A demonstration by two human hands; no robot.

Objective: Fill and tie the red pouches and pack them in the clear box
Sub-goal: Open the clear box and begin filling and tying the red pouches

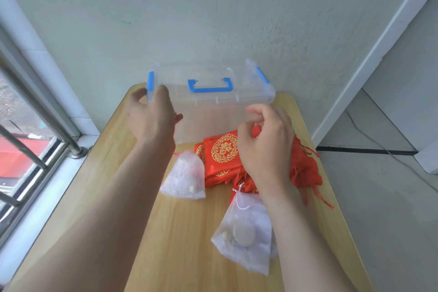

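Clear box point(213, 102), blue handle point(209, 86) on lid, blue clips at ends: upper centre of frame, far end of counter point(189, 232), by wall. Left hand point(151, 118) grips box's left end, fingers point(137, 96) and thumb curled round corner. Right hand point(266, 142) over red pouches point(222, 152), centre right; fingers curled, hold cannot be told. White mesh bag point(184, 178) left of pouches; second mesh bag point(246, 234) below them.

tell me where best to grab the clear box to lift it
Probably the blue handle centred on the lid of the clear box, coming from above and the near side. It sits midway between the two end latches, so the load should hang level. The body looks too wide and smooth for a one-hand grip.
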